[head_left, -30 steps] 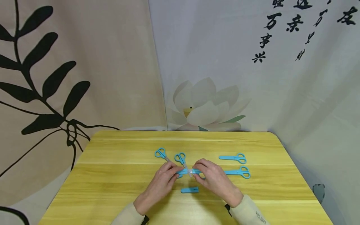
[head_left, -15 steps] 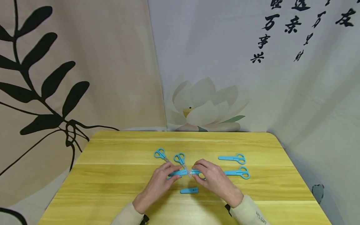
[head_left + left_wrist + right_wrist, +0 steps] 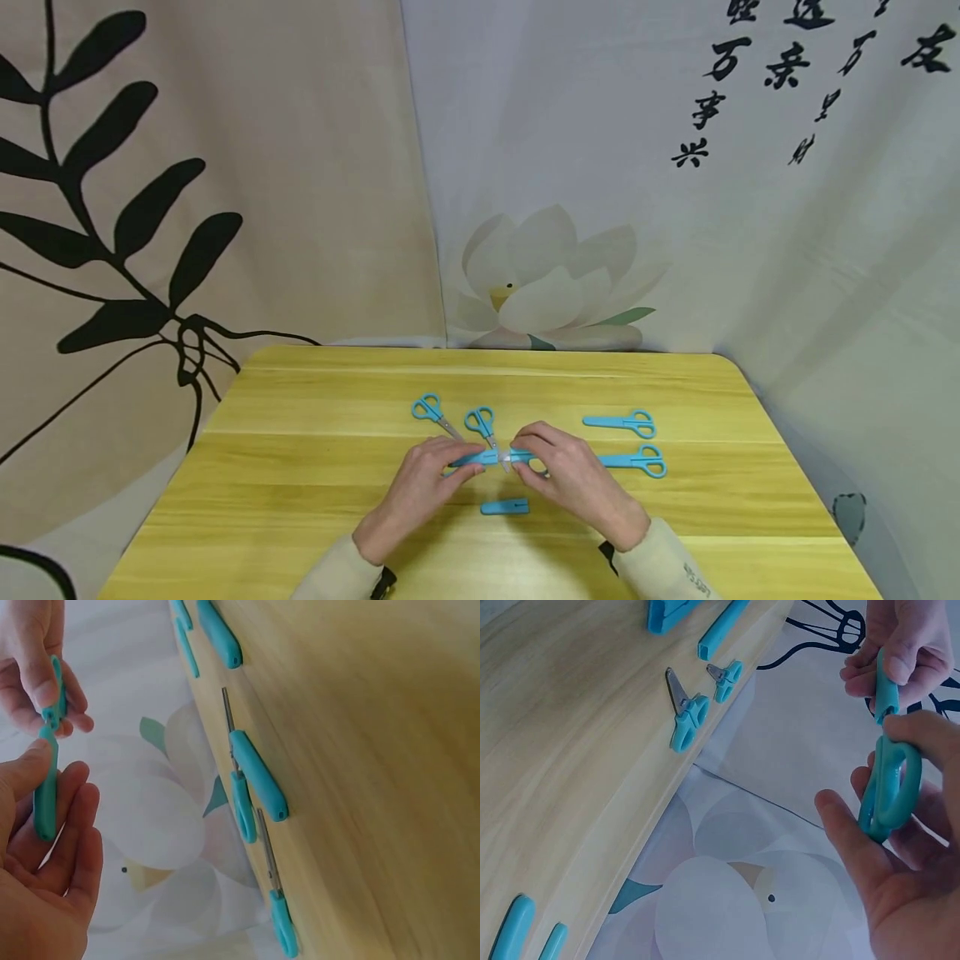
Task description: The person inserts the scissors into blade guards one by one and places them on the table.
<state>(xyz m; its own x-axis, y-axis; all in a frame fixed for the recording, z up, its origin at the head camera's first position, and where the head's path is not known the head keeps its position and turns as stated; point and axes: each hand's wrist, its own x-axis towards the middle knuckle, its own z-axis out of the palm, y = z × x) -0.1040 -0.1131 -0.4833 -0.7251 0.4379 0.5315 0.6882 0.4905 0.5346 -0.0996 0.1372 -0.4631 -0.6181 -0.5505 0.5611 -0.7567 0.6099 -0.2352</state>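
Note:
Above the table, my left hand pinches a blue plastic scissors cover between thumb and fingers. My right hand holds small blue-handled scissors by the handle loops. The cover's mouth faces the scissors' blade end, and the two nearly meet. How deep the blades sit in the cover cannot be told. Just behind the hands lie two bare scissors, the left pair and the nearer pair. One loose cover lies in front of the hands. Another loose cover shows in the right wrist view.
Two covered scissors lie at the right, a farther pair and a nearer pair partly behind my right hand. The wooden table ends at a printed cloth backdrop.
The left hand's fingers have slid slightly left along the cover, baring more of it. The right hand keeps nearly the same place with the scissors. The view shifts slightly.

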